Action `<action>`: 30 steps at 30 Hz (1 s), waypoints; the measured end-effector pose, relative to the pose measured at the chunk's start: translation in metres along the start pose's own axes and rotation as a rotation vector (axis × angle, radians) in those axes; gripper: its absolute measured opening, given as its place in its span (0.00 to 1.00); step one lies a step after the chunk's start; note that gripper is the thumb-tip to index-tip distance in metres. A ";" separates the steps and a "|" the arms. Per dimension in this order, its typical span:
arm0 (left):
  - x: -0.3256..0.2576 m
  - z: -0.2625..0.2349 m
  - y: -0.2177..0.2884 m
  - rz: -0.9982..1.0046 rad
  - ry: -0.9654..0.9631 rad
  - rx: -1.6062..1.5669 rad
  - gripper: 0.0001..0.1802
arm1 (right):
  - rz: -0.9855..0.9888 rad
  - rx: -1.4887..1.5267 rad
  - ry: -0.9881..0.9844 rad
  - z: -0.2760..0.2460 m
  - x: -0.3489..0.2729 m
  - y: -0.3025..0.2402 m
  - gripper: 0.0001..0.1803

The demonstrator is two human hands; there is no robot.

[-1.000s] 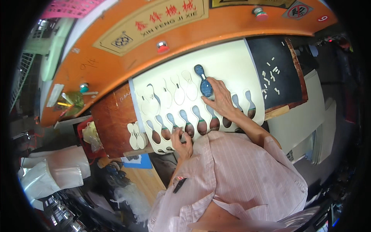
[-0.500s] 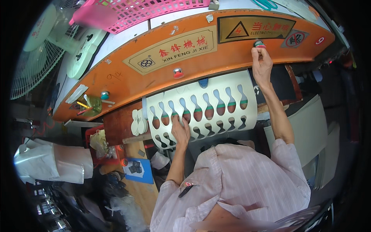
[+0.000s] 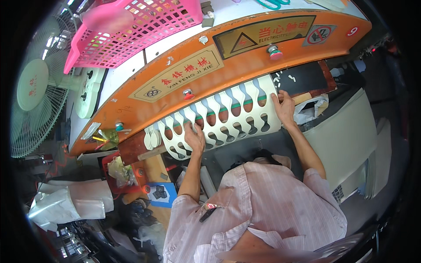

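A cream sheet (image 3: 230,130), punched with two rows of sole-shaped holes, lies across the work surface beneath the orange machine beam. My left hand (image 3: 195,137) grips the sheet left of its middle, its fingers bent at the strips between holes. At the right edge my right hand (image 3: 285,108) holds the sheet, thumb and fingers closed on the margin. Green bands and brown surface show through the upper holes. Just left of the sheet sits a small stack of cream sole-shaped pieces (image 3: 152,137).
Along the orange beam (image 3: 175,98) are a red button (image 3: 188,94), another push button (image 3: 275,53) and a teal one (image 3: 119,126). Above stand a pink basket (image 3: 144,30) and a fan (image 3: 37,87). Large grey sheets (image 3: 337,136) hang at the right; a blue board (image 3: 162,195) lies lower left.
My right hand has come down from the push button on the beam to the sheet's right edge. My left hand stays on the sheet. The whole view has shifted and tilted.
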State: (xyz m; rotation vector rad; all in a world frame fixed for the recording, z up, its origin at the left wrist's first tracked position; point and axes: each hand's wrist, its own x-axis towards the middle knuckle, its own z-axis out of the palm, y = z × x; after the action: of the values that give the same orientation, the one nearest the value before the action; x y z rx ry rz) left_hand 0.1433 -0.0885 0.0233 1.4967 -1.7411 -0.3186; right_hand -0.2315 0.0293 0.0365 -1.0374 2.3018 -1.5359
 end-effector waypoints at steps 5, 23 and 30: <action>-0.001 0.000 -0.004 0.061 0.033 -0.021 0.18 | -0.218 -0.215 0.094 0.011 -0.012 0.008 0.19; -0.063 -0.032 -0.030 0.009 -0.041 -0.047 0.29 | -0.065 -0.265 0.004 0.049 -0.057 0.000 0.26; 0.048 0.039 0.002 0.203 -0.347 -0.102 0.39 | -0.486 -0.091 -0.561 0.172 -0.059 -0.088 0.44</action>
State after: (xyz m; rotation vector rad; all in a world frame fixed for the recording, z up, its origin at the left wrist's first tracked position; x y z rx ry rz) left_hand 0.1151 -0.1436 0.0188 1.2316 -2.0960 -0.5780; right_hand -0.0614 -0.0797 0.0232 -1.8716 1.8179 -1.0668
